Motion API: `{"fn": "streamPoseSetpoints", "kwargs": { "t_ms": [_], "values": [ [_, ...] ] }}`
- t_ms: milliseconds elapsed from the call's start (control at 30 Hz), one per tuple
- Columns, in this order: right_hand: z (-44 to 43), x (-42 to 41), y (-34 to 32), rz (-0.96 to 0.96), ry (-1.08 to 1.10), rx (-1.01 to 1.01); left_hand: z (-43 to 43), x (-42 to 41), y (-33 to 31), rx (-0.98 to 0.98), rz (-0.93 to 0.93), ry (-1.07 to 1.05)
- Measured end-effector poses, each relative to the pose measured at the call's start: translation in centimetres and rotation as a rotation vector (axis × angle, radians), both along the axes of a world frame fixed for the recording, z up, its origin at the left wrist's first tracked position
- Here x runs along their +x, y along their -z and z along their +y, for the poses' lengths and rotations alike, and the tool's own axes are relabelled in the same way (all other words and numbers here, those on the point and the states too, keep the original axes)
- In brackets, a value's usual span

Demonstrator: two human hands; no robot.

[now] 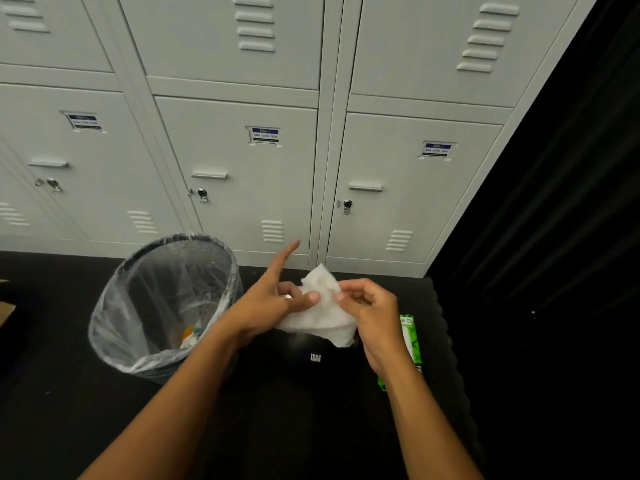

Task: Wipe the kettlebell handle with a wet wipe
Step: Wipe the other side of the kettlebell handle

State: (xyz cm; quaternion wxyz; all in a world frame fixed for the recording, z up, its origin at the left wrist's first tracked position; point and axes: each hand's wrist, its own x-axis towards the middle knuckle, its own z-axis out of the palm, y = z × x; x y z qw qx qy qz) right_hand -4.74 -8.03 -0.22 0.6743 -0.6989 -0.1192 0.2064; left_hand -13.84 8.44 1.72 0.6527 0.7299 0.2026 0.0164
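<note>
Black rubbery flooring fills the near ground, and both forearms reach out over it. Just beyond them, the left hand and the right hand share one white wet wipe, held crumpled in the air. The left pinches its edge with the thumb while the index finger sticks out straight; the right has its fingertips closed on the other side, as if spreading or folding the sheet.

Directly beneath the wipe sits the kettlebell, black on black and hard to make out apart from a pale weight marking; its handle is hidden under the cloth and hands, so I cannot tell its exact position. A green wipe packet lies just beside it on the right, partly behind the right wrist. To the left stands a mesh bin lined with clear plastic, some rubbish inside. Grey lockers close off the far side.

The risk here seems to be the loose, bunched wipe: a weak pinch could let it slip onto the floor and pick up dirt, and reaching blind for a dark handle could mean wiping the body instead.
</note>
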Motion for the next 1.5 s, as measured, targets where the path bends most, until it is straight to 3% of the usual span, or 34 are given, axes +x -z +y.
{"fn": "streamPoseSetpoints", "kwargs": {
  "t_ms": [100, 200, 267, 400, 567, 700, 900, 1133, 1300, 1400, 1500],
  "values": [
    [0.7, -0.2, -0.1, -0.013, -0.123, -0.045, 1.3, -0.5, 0.0, 0.206, 0.056, 0.173],
    [0.9, -0.4, 0.1, -0.009, -0.163, -0.049, 1.5, -0.6, 0.0, 0.435, 0.129, 0.119],
    [0.8, -0.3, 0.6, -0.045, -0.125, -0.077, 1.7, -0.8, -0.1, 0.425, 0.113, -0.006],
    [0.3, -0.7, 3.1, 0.001, -0.098, -0.156, 2.1, -0.8, 0.0, 0.212, -0.008, -0.243],
    [-0.3, -2.1, 9.6, -0.509, -0.26, -0.666, 3.4, 0.0, 0.6, 0.341, -0.034, -0.565],
    [-0.4, -2.4, 12.7, -0.731, -0.532, -0.863, 3.9, 1.0, 1.0, 0.439, -0.026, -0.635],
    [-0.1, -1.7, 15.1, -0.83, -0.632, -0.958, 2.4, 3.4, 2.5, 0.546, -0.023, -0.41],
    [0.0, -2.2, 16.5, -0.835, -0.589, -0.984, 0.0, 3.5, 5.2, 0.627, 0.024, 0.129],
    [-0.1, -2.2, 16.5, -0.813, -0.584, -0.962, 0.6, 4.3, 6.1, 0.633, -0.076, 0.037],
    [0.0, -2.0, 16.6, -0.821, -0.588, -0.967, 0.5, 5.3, 6.7, 0.839, -0.027, 0.109],
    [-0.5, -1.7, 16.9, -0.841, -0.602, -0.967, -0.6, 6.2, 7.4, 1.111, 0.101, 0.317]
  ]
}}
